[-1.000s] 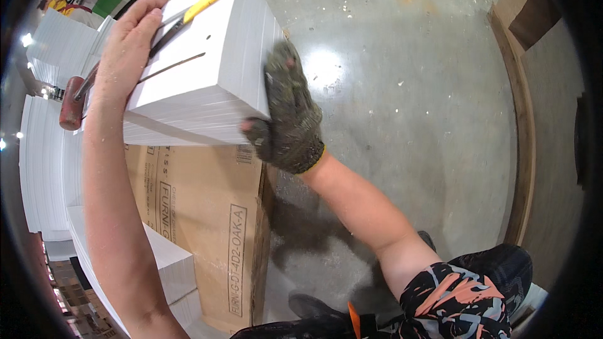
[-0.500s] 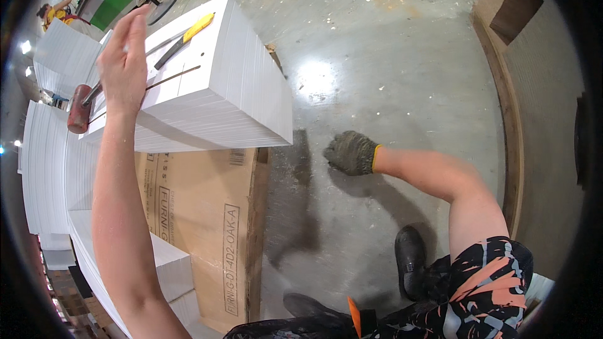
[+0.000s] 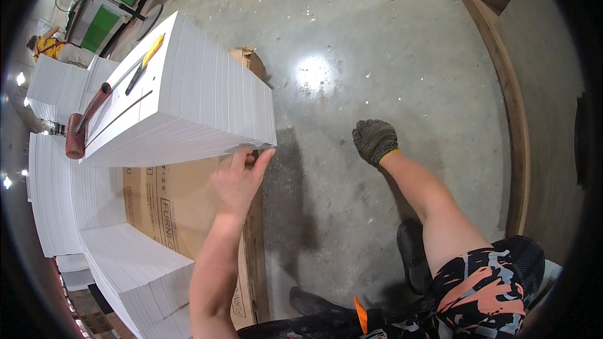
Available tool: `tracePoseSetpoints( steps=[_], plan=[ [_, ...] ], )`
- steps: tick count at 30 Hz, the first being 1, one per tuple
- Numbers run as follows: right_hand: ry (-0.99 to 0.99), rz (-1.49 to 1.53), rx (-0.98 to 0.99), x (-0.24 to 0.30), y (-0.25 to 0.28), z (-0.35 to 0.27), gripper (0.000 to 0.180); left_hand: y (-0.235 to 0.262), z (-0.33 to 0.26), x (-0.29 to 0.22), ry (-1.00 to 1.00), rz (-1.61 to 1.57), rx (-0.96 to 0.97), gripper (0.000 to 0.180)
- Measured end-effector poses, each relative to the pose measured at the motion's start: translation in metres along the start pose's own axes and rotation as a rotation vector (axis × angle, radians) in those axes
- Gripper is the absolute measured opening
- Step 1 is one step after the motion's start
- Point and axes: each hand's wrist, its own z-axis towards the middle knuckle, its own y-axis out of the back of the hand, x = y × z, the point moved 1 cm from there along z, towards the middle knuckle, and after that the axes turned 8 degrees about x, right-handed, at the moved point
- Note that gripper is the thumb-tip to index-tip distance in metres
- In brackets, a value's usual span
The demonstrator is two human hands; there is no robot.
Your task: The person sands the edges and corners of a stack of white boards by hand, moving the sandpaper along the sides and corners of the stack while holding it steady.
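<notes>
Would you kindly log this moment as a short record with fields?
left hand: bare hand, fingertips at the lower corner of the white sheet stack
right hand: gloved hand, held over the concrete floor, touching nothing
on the stack: yellow-handled knife and hammer
under the stack: cardboard box
nearby: more white stacks, a person in yellow far left

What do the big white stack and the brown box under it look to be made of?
The white stack looks like many thin matt white sheets, perhaps paper or board: fine lines run along its sides. The brown box seems plain corrugated cardboard, dull tan with dark print. The bare left hand touches the stack's lower corner.
</notes>
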Motion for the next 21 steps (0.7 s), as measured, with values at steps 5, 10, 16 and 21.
tracePoseSetpoints(
  steps=[5,10,16,21],
  plan=[
    [-0.001,0.009,-0.021,-0.001,0.001,-0.001,0.029,-0.018,0.012,-0.005,0.040,0.070,-0.033,0.033],
    [-0.005,0.020,-0.004,0.001,0.004,0.000,0.029,-0.024,0.012,-0.001,0.005,0.063,-0.125,0.032],
    [0.007,0.048,-0.052,0.000,0.001,0.000,0.030,-0.021,0.013,-0.005,-0.002,0.029,-0.129,0.031],
    [0.008,0.055,-0.039,0.002,0.004,-0.002,0.031,-0.010,0.015,-0.010,0.007,0.163,-0.010,0.030]
  ],
)
